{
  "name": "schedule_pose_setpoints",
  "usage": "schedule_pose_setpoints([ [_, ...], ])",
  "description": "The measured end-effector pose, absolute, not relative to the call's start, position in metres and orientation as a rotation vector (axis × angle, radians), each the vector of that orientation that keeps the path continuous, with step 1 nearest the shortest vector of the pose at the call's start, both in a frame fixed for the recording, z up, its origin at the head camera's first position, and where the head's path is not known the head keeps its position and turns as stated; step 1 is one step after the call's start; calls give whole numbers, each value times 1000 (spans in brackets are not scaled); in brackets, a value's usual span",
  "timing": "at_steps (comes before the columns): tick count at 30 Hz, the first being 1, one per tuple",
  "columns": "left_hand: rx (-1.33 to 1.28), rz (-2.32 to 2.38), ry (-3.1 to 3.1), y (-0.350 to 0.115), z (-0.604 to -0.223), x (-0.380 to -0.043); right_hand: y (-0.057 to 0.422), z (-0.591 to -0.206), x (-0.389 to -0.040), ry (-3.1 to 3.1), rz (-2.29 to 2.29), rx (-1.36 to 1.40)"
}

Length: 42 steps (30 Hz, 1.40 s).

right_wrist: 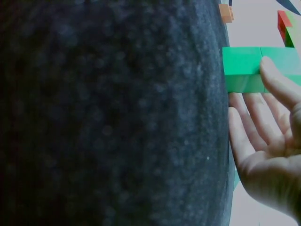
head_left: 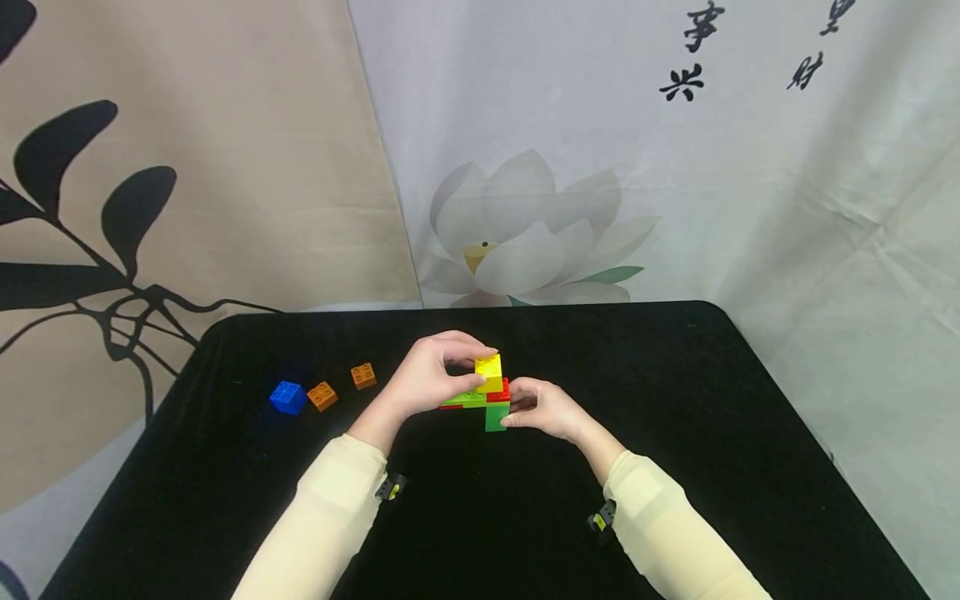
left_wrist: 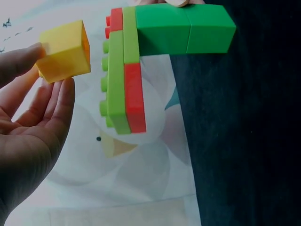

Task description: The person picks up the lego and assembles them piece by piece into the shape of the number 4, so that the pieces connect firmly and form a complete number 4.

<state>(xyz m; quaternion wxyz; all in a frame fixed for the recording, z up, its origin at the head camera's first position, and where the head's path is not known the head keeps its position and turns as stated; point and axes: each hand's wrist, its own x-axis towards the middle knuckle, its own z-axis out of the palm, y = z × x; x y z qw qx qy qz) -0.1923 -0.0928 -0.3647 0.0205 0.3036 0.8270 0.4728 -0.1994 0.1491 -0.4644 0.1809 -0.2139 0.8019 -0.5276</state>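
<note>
My left hand (head_left: pixel 431 377) pinches a yellow brick (head_left: pixel 488 372) between thumb and fingers. In the left wrist view, a gap lies between that yellow brick (left_wrist: pixel 63 51) and the studs of a toy-brick build. Lime-green bricks (left_wrist: pixel 116 84) and red bricks (left_wrist: pixel 135 99) form the build's flat top layers, with two stacked green bricks (left_wrist: pixel 186 29) as a leg at one end. My right hand (head_left: pixel 551 411) grips this green leg (head_left: pixel 497 417), its thumb (right_wrist: pixel 277 82) on one face and the fingers on the other side.
Left of the hands, a blue brick (head_left: pixel 288 397) lies beside an orange brick (head_left: pixel 322 396), with another orange brick (head_left: pixel 363 376) a little further back. They rest on a black-covered table (head_left: pixel 675 367). A printed curtain (head_left: pixel 585 125) hangs behind its far edge.
</note>
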Motion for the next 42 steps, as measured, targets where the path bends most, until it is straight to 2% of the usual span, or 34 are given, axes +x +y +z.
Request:
schedule_pose_setpoints([
  [14, 835, 1478, 2560, -80, -372, -191, 149, -465, -200, 2276, -1485, -602],
  [42, 887, 1462, 2504, -77, -378, -198, 149, -465, -200, 2289, -1481, -595],
])
